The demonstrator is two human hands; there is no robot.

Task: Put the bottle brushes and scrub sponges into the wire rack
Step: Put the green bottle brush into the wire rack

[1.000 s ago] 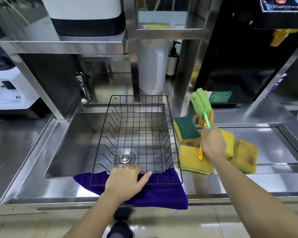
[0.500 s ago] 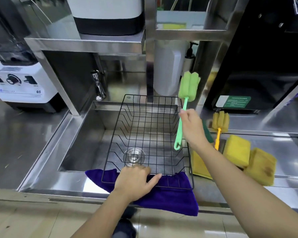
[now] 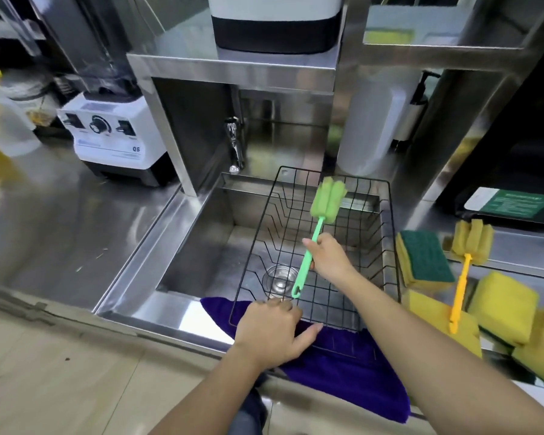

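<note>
**Green brush held over the rack**

The right hand (image 3: 328, 257) has its grip clamped on the handle of the green brush (image 3: 314, 235), about midway along. The brush is tilted, its foam head up and away above the far part of the rack (image 3: 393, 246), its handle tip low near the front edge. The rack sits across the sink (image 3: 198, 243), its near edge on a purple cloth (image 3: 343, 372).

The left hand (image 3: 272, 329) rests on the rack's near rim and the cloth, fingers curled over the wire, thumb stretched to the right; its grip holds the rim.

To the right, on the worktop (image 3: 60, 221), lie the other things: a green-topped sponge (image 3: 424, 259) just beside the rack, a yellow brush (image 3: 465, 268) lying across a flat yellow sponge (image 3: 434, 312), and more yellow sponges (image 3: 506, 306) near the right edge.
</note>
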